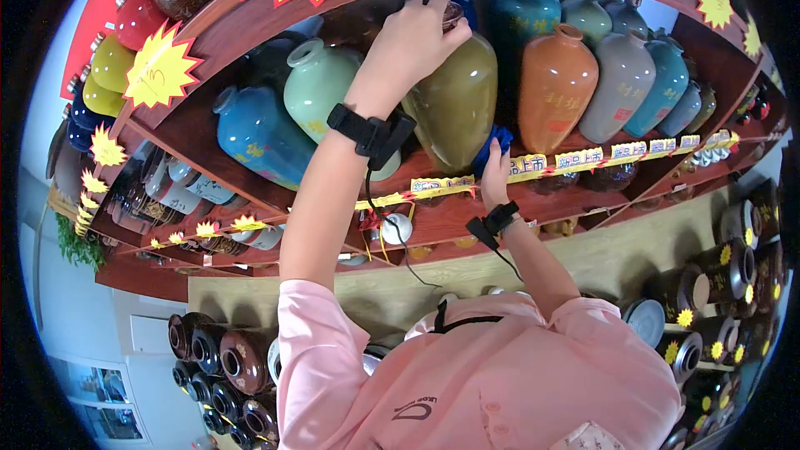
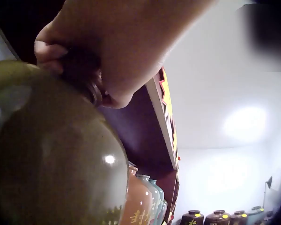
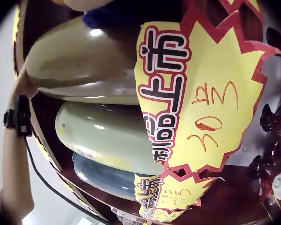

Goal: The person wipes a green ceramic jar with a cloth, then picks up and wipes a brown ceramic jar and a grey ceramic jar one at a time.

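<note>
A glossy olive-green jar (image 1: 455, 104) stands tilted on the shelf, its body filling the left of the left wrist view. My left hand (image 1: 412, 42) grips the jar's dark neck (image 2: 91, 91), fingers curled around it. Low at the jar's right side, my right hand (image 1: 497, 173) holds a bunched blue cloth (image 1: 493, 146) against the glaze. In the right wrist view only fingertips (image 3: 86, 3) show at the top edge, above the blue cloth (image 3: 105, 18). To the left of the olive jar is a pale green jar (image 1: 321, 87); an orange jar (image 1: 558, 87) is to its right.
A blue jar (image 1: 262, 137) stands farther left, with a grey jar (image 1: 617, 87) and teal jar (image 1: 658, 87) at right. Yellow price tags (image 3: 206, 98) line the shelf's front edge. Dark jars (image 1: 242, 358) sit on the floor behind. Black cables hang from both wrist straps.
</note>
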Demonstrator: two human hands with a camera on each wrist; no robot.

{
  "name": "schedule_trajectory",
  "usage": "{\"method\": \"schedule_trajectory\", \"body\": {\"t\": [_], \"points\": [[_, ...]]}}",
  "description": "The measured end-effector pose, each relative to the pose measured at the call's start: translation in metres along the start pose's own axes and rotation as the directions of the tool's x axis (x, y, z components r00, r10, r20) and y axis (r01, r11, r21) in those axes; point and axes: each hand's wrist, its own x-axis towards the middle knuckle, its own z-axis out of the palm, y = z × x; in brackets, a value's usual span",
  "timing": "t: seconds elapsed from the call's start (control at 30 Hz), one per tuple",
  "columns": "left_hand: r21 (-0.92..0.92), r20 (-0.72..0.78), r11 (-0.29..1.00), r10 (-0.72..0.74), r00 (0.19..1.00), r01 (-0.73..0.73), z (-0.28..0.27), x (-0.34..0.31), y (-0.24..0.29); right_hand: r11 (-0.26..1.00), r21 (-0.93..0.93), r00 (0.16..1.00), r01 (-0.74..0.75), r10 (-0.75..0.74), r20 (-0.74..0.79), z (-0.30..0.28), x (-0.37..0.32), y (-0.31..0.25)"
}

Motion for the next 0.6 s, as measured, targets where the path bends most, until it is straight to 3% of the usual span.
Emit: {"method": "schedule_trajectory", "body": {"t": [0.27, 0.5, 0.53, 0.6], "points": [[-0.190, 0.089, 0.971, 0.161, 0.983, -0.142, 0.000, 0.011, -0.013, 1.000, -0.001, 1.000, -0.004, 0.004, -0.019, -0.006, 0.004, -0.004], [-0.244, 0.124, 0.969, 0.081, 0.989, -0.049, -0.001, 0.009, -0.011, 0.998, -0.042, 0.998, 0.054, -0.055, -0.034, 0.010, 0.000, -0.028], [-0.259, 0.117, 0.965, 0.070, 0.991, -0.038, -0.003, 0.008, -0.007, 0.991, -0.080, 0.995, 0.104, -0.103, 0.017, 0.015, -0.001, -0.043], [-0.281, 0.112, 0.959, 0.060, 0.992, -0.026, -0.004, 0.009, -0.006, 0.890, -0.170, 0.905, 0.424, -0.409, 0.114, 0.039, -0.002, -0.086]]}}
